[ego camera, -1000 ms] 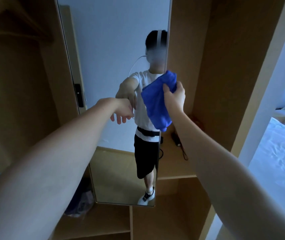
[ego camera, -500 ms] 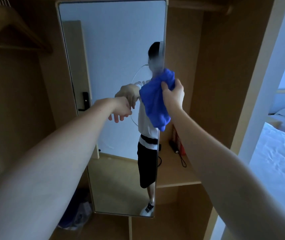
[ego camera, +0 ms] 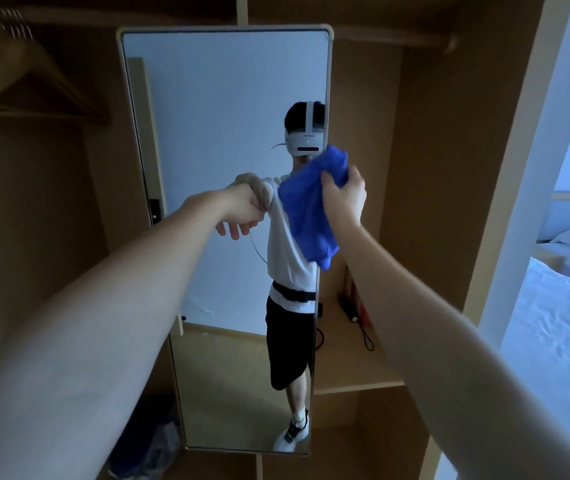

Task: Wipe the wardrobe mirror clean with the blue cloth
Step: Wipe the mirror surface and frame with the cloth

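Blue cloth (ego camera: 311, 216): bunched, hanging from the right hand (ego camera: 344, 195), which gripped its upper edge with thumb and curled fingers; the bulk drooped below and to the left of that hand, against or just before the glass, which of the two could not be told.

Wardrobe mirror (ego camera: 221, 98): tall, upright, light-framed; the cloth sat at its right edge, about mid-height.

Left hand (ego camera: 242, 211): held nothing, fingers loosely curled and hanging, just before the glass to the left of the cloth.

Step, as judged: wiping at hand, with most of the glass above, left and below not yet under the cloth.

Next move, as judged: flatten the cloth on the glass and sweep leftward.

Shelf (ego camera: 349, 372): below the right hand, bearing a dark corded item (ego camera: 349, 306).
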Available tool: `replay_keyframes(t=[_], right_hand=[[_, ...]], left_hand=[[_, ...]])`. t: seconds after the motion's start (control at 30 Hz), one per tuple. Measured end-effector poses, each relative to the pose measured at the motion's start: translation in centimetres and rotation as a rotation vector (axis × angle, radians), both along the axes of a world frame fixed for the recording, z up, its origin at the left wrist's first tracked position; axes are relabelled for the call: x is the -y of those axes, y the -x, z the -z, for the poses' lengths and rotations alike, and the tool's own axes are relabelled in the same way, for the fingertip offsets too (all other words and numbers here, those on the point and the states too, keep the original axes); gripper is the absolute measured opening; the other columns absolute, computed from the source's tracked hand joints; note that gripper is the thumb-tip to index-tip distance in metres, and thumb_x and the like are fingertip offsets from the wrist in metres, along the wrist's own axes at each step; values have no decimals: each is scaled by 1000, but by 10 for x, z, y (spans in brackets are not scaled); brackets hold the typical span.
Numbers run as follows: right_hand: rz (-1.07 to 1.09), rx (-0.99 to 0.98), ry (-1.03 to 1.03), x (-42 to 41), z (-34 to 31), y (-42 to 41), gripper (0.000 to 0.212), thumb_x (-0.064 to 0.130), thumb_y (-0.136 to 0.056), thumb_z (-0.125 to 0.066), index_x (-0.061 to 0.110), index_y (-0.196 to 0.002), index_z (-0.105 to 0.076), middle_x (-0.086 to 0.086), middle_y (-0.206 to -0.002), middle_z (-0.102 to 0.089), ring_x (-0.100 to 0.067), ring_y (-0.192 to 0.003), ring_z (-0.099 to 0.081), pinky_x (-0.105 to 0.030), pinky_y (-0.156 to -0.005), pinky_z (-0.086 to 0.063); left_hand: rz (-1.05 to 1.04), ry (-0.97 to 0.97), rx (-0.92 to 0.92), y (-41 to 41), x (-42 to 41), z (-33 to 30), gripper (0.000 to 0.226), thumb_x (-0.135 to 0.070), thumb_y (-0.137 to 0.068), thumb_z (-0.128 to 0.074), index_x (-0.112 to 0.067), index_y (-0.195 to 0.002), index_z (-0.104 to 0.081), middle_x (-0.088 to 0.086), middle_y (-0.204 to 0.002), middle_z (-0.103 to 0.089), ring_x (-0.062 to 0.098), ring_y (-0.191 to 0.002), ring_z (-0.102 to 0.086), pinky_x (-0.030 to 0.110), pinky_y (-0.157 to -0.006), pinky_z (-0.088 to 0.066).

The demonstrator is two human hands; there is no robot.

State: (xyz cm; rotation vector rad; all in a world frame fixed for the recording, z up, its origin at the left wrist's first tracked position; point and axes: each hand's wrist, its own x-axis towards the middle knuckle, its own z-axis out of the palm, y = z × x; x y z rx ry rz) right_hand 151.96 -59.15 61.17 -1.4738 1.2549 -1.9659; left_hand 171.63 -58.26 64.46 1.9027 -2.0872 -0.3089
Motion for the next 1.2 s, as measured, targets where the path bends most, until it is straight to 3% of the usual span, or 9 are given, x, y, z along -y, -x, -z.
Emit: replay_keyframes(t=[0.17, 0.43, 0.63, 0.9, 1.07, 1.2], right_hand=[[-26, 54, -94, -9, 65, -1, 10, 19, -92, -57, 9, -91, -58, 0, -81, -64, -11, -74, -61, -26, -70, -45], [-11, -10, -7, 7, -26, 3, 11, 20, -91, -56, 11, -96, -60, 1, -86, -67, -9, -77, -64, -20, -61, -43], [-47, 34, -87, -3, 55, 2, 8, 17, -93, -58, 9, -92, -57, 4, -78, -61, -6, -71, -59, -20, -65, -42], [-7, -62, -11, 14, -24, 8, 3, 19, -89, -53, 18, -89, -56, 6, -78, -62, -11, -74, -61, -23, -64, -42], [-15, 31, -74, 5, 66, 0, 13, 18, -93, -57, 8, -87, -53, 3, -72, -57, -5, -63, -54, -21, -64, -41], [-58, 0, -221, -4, 118, 6, 6, 17, -92, -58, 14, -88, -56, 1, -78, -64, -8, -73, -61, -26, -70, -45]], left_hand=[[-1, 30, 28, 1, 2, -2, 24, -28, -92, -52, -10, -92, -68, 6, -87, -75, 21, -68, -74, 35, -66, -61], [24, 46, 23, 17, 6, -20, 24, -29, -92, -55, -9, -92, -69, 7, -85, -75, 22, -70, -75, 40, -73, -62], [23, 54, 67, 19, 7, -13, 22, -28, -93, -52, -14, -87, -68, 7, -83, -75, 21, -68, -75, 37, -70, -62], [21, 72, 36, 26, 7, -24, 23, -24, -94, -49, -9, -93, -67, 9, -87, -75, 25, -74, -75, 38, -71, -61], [26, 103, 54, 24, 8, -18, 28, -23, -90, -46, -6, -87, -69, 8, -81, -75, 21, -67, -74, 34, -65, -60], [44, 65, 125, 26, 7, 1, 25, -23, -91, -46, -9, -82, -65, 8, -80, -73, 22, -67, -74, 39, -70, -61]])
